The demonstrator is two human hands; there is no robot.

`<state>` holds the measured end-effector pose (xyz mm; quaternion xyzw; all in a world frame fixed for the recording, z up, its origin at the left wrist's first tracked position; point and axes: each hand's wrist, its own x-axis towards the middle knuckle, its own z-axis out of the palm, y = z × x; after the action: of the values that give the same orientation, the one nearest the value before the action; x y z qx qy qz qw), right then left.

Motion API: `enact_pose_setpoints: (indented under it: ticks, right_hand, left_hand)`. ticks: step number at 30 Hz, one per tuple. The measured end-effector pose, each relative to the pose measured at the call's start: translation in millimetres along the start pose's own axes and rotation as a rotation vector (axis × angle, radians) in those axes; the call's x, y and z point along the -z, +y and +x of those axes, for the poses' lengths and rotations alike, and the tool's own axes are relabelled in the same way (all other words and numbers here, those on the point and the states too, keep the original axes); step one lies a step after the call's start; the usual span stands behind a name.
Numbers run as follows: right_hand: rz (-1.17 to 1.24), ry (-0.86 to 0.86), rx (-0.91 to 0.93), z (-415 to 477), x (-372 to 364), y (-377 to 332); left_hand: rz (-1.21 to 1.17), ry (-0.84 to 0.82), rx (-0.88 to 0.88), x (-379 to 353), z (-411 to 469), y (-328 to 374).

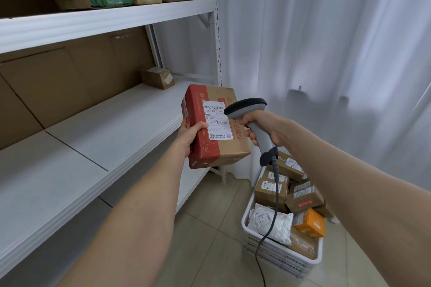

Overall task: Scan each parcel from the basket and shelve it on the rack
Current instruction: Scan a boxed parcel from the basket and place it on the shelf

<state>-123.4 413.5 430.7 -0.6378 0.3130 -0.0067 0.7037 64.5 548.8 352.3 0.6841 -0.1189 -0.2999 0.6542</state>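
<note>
The red-and-brown parcel [215, 127] is gripped by the left hand [192, 134] beside the rack [105, 123], label turned toward the scanner [251, 119], which is clasped in the right hand [263, 128], presumably for reading; the basket [282, 256] stands below right

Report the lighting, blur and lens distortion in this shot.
Head view: soft, even light with no hard shadows; the wide-angle lens stretches the forearms toward the corners and splays the rack shelves; the label on the held parcel is fairly sharp, its fine print unreadable; the curtain looks smeared and hazy.
</note>
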Motion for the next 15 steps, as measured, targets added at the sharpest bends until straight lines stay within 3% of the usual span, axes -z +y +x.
enact_pose_setpoints:
  ticks: [15]
  right_hand:
    - [0.025, 0.003, 0.026, 33, -51, -19]
  left_hand:
    - [-0.032, 0.080, 0.002, 55, 25, 13]
